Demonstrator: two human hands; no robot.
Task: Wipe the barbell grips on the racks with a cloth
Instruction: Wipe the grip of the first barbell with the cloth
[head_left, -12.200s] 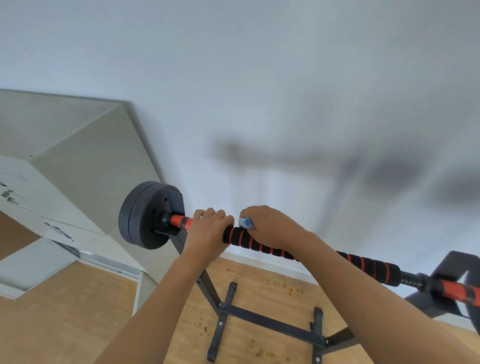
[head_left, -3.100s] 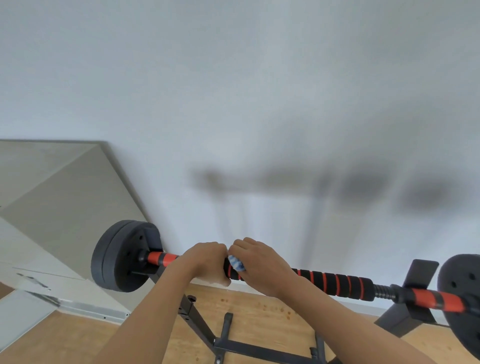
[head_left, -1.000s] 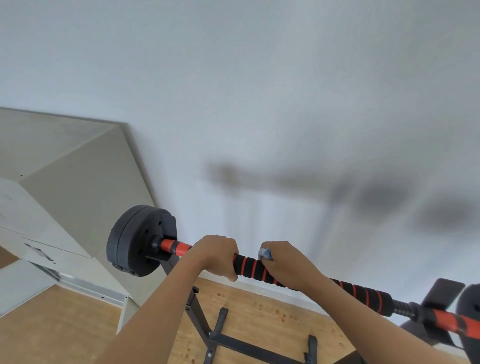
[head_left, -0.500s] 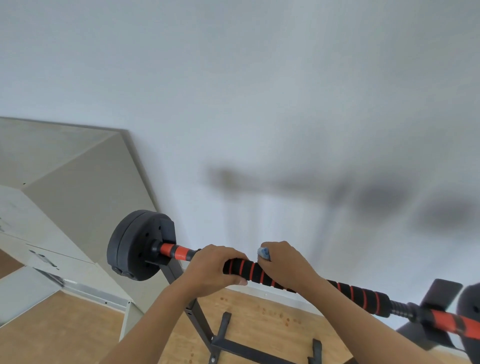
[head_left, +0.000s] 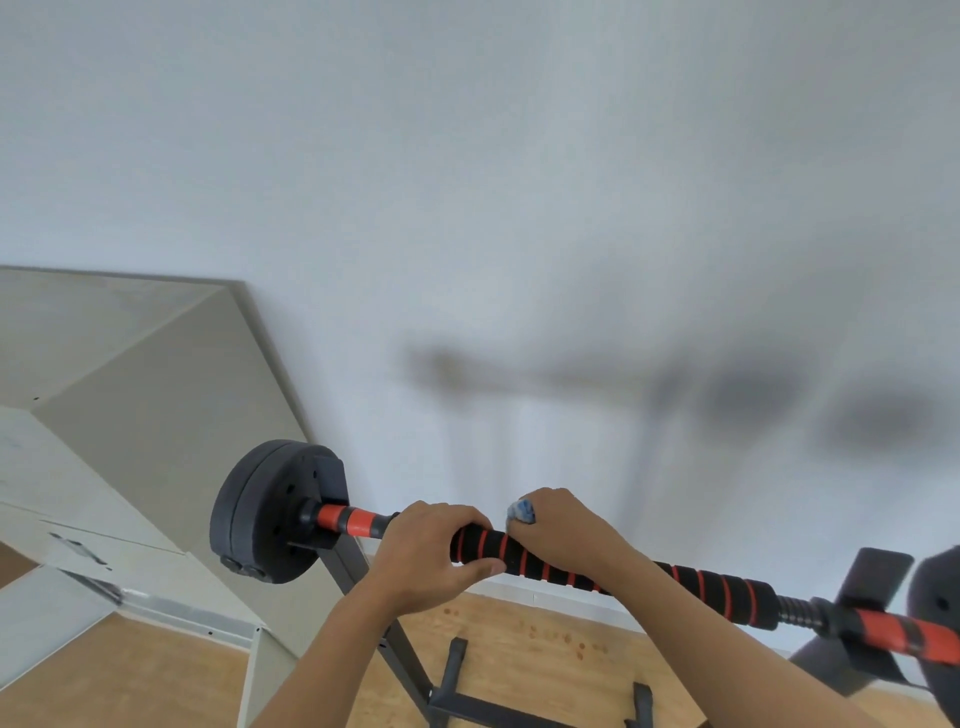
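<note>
both grips are wrapped round the barbell (head_left: 571, 564), on its padded black-and-red sleeve (head_left: 717, 590). left hand (head_left: 431, 558) clasps the sleeve's near end bare; right hand (head_left: 569, 535) sits just beside it, curled over the sleeve with a blue-white cloth (head_left: 521, 510) bunched under its fingers, only a corner showing. the bar's long axis runs from the weight plate (head_left: 260, 512) beyond the left grip, sloping down past the right grip toward the far rack cradle (head_left: 872, 579). most unwiped sleeve seems to lie past the right grip, so that hand is nearer to it.
</note>
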